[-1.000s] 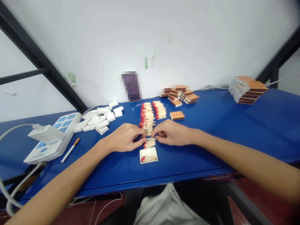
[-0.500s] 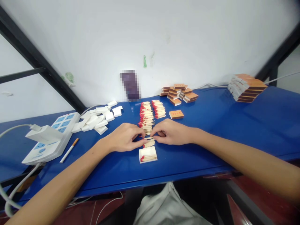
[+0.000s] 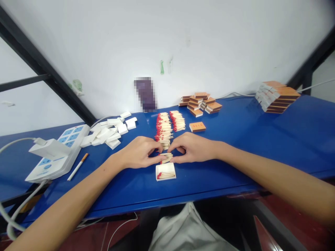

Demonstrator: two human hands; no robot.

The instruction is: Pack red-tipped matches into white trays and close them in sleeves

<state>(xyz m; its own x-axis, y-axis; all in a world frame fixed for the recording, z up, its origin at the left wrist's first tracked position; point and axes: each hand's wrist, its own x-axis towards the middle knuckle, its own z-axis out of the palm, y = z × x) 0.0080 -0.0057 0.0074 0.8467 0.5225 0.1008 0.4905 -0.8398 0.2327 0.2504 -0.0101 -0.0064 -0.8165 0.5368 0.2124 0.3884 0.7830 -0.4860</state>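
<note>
A small group of matches (image 3: 167, 157) lies on the blue table between my two hands. At its red-headed end, my left hand (image 3: 142, 153) curls its thumb and index finger around the matches. My right hand (image 3: 193, 148) does the same from the bare-stick end, its thumb low against the group. Just in front stands a white matchbox tray (image 3: 165, 167) with several matches along its near side. Beyond my fingertips stretches a long row of matches (image 3: 164, 127), heads to the left. A shorter row of matches (image 3: 178, 121) sits beside it.
White trays (image 3: 106, 134) are heaped on the left, near a cigarette (image 3: 77, 167) and a power strip (image 3: 61, 153). One orange matchbox (image 3: 197, 127) lies right of the rows. Behind it is a matchbox pile (image 3: 201, 104); a stacked block of matchboxes (image 3: 280, 97) stands far right.
My right thumb has straightened and come down toward me, away from its index finger, onto the end of the small match group. My left hand has barely moved.
</note>
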